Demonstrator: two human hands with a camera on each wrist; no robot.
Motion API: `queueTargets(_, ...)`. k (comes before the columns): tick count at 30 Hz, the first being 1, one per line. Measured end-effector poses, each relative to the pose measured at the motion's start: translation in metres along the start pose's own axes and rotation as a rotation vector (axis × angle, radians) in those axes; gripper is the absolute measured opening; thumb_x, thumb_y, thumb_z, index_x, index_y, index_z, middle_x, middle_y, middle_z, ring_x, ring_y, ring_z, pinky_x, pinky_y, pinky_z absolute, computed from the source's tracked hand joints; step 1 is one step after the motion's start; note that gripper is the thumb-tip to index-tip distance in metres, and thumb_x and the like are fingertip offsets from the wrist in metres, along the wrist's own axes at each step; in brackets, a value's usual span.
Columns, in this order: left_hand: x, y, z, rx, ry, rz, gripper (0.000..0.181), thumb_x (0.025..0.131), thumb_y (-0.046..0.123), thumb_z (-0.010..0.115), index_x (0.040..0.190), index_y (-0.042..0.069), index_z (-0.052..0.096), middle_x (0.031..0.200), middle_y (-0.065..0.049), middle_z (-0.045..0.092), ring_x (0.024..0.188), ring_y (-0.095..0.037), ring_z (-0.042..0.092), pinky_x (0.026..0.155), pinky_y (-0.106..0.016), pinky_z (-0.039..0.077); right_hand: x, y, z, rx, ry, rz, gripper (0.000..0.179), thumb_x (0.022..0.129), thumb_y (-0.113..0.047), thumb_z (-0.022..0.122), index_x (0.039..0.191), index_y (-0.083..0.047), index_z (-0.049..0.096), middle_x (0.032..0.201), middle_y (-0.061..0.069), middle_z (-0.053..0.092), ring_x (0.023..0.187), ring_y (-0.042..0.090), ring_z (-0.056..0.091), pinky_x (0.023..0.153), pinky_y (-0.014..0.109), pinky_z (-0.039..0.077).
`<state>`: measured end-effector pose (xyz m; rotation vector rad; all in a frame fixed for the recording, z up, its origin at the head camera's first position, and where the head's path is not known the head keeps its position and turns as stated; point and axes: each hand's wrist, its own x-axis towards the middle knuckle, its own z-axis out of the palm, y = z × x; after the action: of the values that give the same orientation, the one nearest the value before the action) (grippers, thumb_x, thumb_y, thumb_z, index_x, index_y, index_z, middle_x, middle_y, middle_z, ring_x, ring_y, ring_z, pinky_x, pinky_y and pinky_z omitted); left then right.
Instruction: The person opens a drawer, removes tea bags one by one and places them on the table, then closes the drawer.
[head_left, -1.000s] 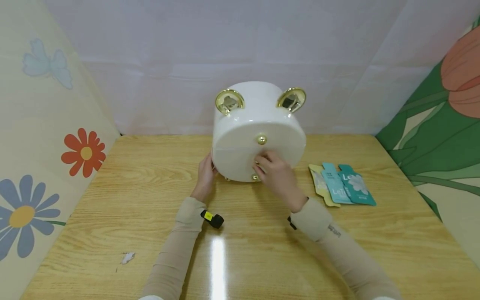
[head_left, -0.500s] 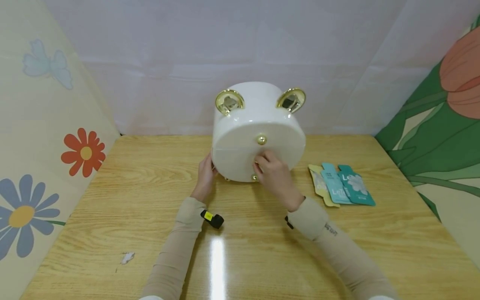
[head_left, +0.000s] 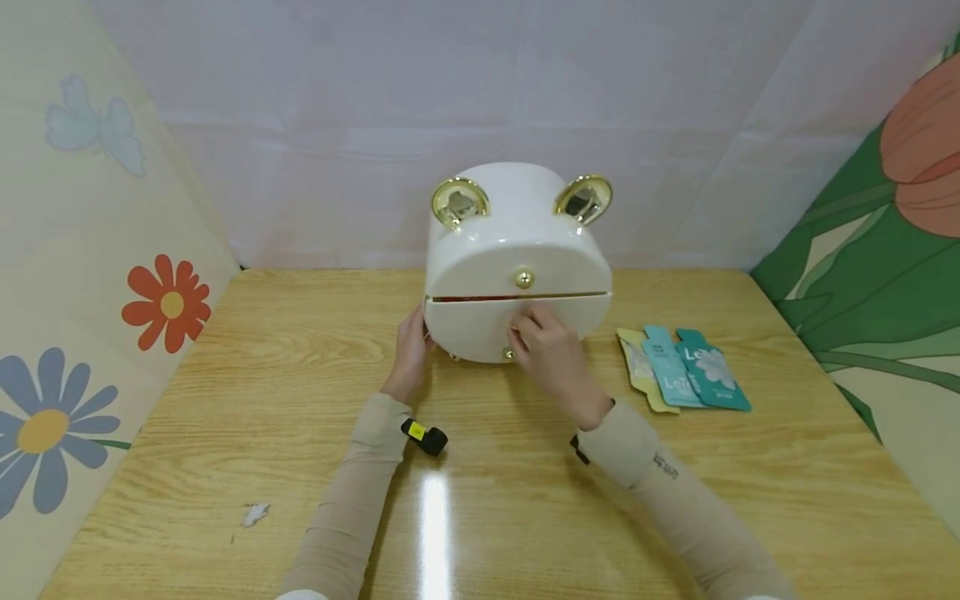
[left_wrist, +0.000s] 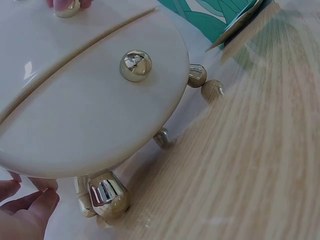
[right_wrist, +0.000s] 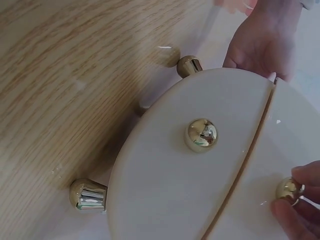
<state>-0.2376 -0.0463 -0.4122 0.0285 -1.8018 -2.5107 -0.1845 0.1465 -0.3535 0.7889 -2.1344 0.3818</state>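
A round white drawer box (head_left: 480, 258) with gold ears and gold feet stands on the wooden table. My right hand (head_left: 551, 350) pinches the gold knob (right_wrist: 289, 191) of its middle drawer between thumb and fingers. That drawer juts forward a little, and a narrow gap with something red inside shows above it. Against the box's left side rests my left hand (head_left: 411, 354); its fingers (left_wrist: 45, 200) touch the lower edge in the left wrist view, partly hidden by the box. The lower drawer's gold knob (left_wrist: 135, 65) is untouched, its front flush with the box's lower curve.
To the right of the box lie several flat packets (head_left: 686, 371), yellow, light blue and teal, overlapping. A pale worn patch (head_left: 256, 515) marks the table's front left. A light curtain (head_left: 337, 150) hangs behind, and flower-printed panels (head_left: 900, 292) flank both sides.
The middle drawer has come slightly forward, so a dark gap with red inside now shows above its front. My right hand keeps hold of the knob; my left hand stays put.
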Motion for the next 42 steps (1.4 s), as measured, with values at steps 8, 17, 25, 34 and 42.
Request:
queueTargets(8,-0.003,0.002,0.001,0.051,-0.002,0.015,0.038,0.099,0.036,0.034,0.101,0.009,0.059,0.082,0.003,0.055,0.075,-0.006,0.05,0.066,-0.019,0.044,-0.004,-0.004,-0.006,-0.003,-0.007,0.001,0.009,0.072,0.002,0.073,0.074,0.002,0.064,0.079,0.012,0.055,0.063,0.023,0.055,0.052,0.03,0.05)
queueTargets(17,-0.004,0.004,0.0,0.104,0.023,0.027,0.042,0.098,0.038,0.036,0.113,0.007,0.061,0.089,-0.001,0.061,0.082,-0.011,0.055,0.075,-0.026,0.047,-0.01,-0.012,-0.014,0.003,0.029,-0.009,0.011,0.069,0.002,0.075,0.074,0.001,0.065,0.077,0.01,0.055,0.062,0.022,0.056,0.051,0.031,0.051)
queueTargets(25,-0.007,0.004,-0.001,0.109,0.047,0.027,0.042,0.099,0.033,0.036,0.117,0.004,0.059,0.103,-0.012,0.061,0.09,-0.015,0.056,0.079,-0.027,0.048,-0.015,-0.017,-0.02,0.008,0.055,-0.005,0.01,0.069,0.001,0.075,0.073,-0.001,0.065,0.077,0.01,0.055,0.059,0.022,0.056,0.047,0.032,0.05)
queueTargets(34,-0.011,0.004,-0.004,0.081,0.024,0.156,0.041,0.098,0.023,0.041,0.127,-0.005,0.048,0.136,-0.015,0.044,0.123,-0.024,0.042,0.098,-0.035,0.04,-0.021,-0.02,-0.024,0.023,0.068,0.001,0.011,0.068,0.001,0.075,0.073,-0.002,0.066,0.077,0.009,0.056,0.06,0.022,0.057,0.048,0.033,0.05)
queueTargets(42,-0.013,0.005,-0.006,0.221,0.007,0.262,0.04,0.097,0.02,0.044,0.129,-0.005,0.046,0.133,-0.018,0.045,0.124,-0.026,0.041,0.103,-0.034,0.034,-0.026,-0.024,-0.031,0.037,0.042,-0.002,0.011,0.067,0.002,0.074,0.074,-0.001,0.065,0.079,0.01,0.057,0.063,0.023,0.058,0.049,0.033,0.051)
